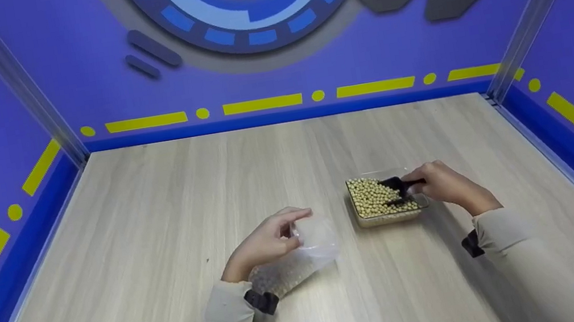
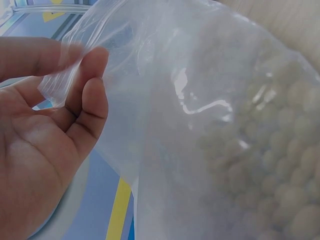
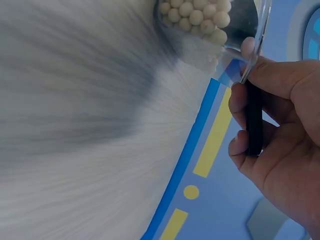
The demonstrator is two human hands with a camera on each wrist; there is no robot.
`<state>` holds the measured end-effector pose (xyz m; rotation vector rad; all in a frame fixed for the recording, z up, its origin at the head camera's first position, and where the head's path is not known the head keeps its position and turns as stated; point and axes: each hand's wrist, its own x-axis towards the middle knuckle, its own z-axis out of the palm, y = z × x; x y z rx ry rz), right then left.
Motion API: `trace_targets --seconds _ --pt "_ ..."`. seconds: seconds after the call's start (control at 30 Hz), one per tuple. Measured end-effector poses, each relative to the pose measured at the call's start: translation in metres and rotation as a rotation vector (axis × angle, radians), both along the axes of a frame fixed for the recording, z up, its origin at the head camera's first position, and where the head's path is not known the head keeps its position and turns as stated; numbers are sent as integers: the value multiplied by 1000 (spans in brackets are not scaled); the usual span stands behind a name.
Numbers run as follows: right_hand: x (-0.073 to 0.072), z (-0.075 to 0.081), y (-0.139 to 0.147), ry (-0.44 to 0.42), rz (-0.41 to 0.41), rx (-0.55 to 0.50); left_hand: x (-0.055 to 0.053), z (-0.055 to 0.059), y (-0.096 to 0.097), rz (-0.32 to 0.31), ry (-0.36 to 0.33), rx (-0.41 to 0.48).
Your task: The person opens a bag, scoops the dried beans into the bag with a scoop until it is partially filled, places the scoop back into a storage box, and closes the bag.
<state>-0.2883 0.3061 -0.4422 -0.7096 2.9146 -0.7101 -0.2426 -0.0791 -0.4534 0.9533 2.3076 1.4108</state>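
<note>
My left hand (image 1: 268, 240) grips the opening edge of a clear zip bag (image 1: 318, 239) above the table. In the left wrist view, round pale beans (image 2: 280, 170) fill the lower part of that bag (image 2: 165, 125), and the left hand (image 2: 55, 115) has its fingers curled at the zip strip. To the right stands a clear rectangular container (image 1: 388, 218) of yellowish soybeans (image 1: 370, 194). My right hand (image 1: 445, 186) holds a small black scoop (image 1: 395, 185) by its handle, with the blade among the beans. The right wrist view shows the right hand (image 3: 285, 120) curled round the black handle (image 3: 254, 120).
A light wood-grain table (image 1: 156, 205) carries everything. Blue-purple panels with yellow dashes (image 1: 262, 104) stand at the back and both sides. Metal posts (image 1: 17, 77) rise at the back corners. Tiny dark specks (image 1: 208, 260) lie on the tabletop.
</note>
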Motion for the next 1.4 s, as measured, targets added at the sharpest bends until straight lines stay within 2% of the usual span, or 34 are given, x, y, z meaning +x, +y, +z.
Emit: trace_targets --seconds 0.2,0.37,0.57,0.93,1.07,1.4 --pt "-1 -2 -1 -104 -35 3 1 0 -1 4 -11 -12" --pt "-4 -5 -4 -135 -45 21 1 1 -1 3 -11 -14" --pt "-3 -7 -4 -147 -10 28 1 0 -1 0 -5 -8" --pt "-3 -13 3 -140 23 -59 0 1 -1 -5 -2 -2" --pt "-2 -13 5 -147 19 -87 -1 1 -1 -20 17 1" --pt "-1 -14 9 -169 12 -105 -1 0 -2 -38 8 23"
